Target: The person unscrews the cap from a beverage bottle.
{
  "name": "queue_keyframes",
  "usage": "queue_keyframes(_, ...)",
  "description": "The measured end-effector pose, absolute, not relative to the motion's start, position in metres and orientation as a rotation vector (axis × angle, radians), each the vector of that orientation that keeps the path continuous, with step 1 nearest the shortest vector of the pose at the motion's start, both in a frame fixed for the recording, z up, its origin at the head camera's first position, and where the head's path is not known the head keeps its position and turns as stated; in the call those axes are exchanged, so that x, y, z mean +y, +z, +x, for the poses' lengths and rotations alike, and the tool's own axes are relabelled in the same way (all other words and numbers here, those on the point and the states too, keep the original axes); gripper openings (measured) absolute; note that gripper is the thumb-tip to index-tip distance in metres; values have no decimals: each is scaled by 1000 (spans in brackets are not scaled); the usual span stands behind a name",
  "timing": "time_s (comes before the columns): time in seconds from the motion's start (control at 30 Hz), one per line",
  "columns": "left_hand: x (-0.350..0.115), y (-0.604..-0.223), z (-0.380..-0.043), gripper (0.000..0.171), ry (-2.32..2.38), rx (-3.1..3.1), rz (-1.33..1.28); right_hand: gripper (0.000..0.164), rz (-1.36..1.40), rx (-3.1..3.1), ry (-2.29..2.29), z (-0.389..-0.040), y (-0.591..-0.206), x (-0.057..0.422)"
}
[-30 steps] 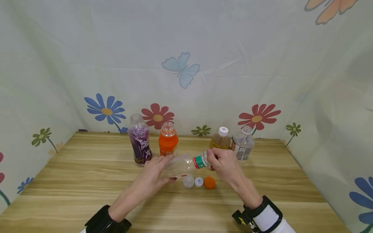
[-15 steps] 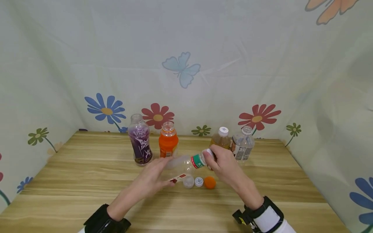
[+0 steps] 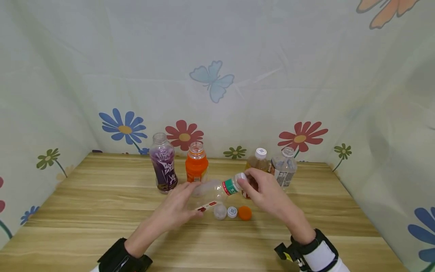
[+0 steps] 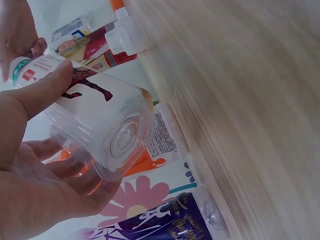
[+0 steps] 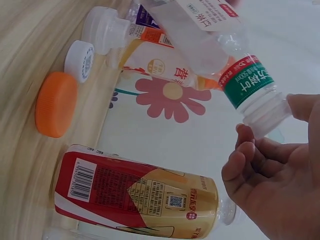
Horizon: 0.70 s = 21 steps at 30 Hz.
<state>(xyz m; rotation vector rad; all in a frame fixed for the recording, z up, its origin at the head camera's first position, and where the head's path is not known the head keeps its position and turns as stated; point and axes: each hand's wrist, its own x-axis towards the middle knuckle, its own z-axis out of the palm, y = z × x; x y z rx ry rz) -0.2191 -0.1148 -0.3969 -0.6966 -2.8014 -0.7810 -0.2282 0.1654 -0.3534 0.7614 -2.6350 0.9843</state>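
Note:
A clear plastic bottle (image 3: 211, 192) with a green band at its neck is tilted above the table, its neck up and to the right. My left hand (image 3: 175, 206) grips its body, thumb on one side and fingers round the other, as the left wrist view shows. At the neck end my right hand (image 3: 268, 192) has thumb and fingertips on the whitish translucent bottle cap (image 5: 268, 119). Below the bottle lie a translucent cap (image 3: 220, 212), a white cap (image 3: 232, 212) and an orange cap (image 3: 245, 213) in a row.
Behind the left hand stand an uncapped purple-labelled bottle (image 3: 164, 170) and an uncapped orange bottle (image 3: 196, 166). A white-capped bottle with a red and gold label (image 5: 140, 192) stands behind the right hand, beside a clear labelled bottle (image 3: 284, 166). A flowered curtain (image 3: 217, 121) encloses the table.
My right hand has turned at the cap, its fingers now less curled and its wrist slightly farther right. The bottle has rolled a little in my left hand, showing more red-and-white label.

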Motion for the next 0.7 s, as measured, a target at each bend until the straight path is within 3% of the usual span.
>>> queue_keyframes(0.27, -115, -396, -219, 80, -782, -2787, -701, 25, 873, -2601, 896, -229, -351, 168)
queue_keyframes(0.7, -118, -397, -221, 76, -774, -2786, -744, 40, 1011, -2574, 878, -228, -349, 168)
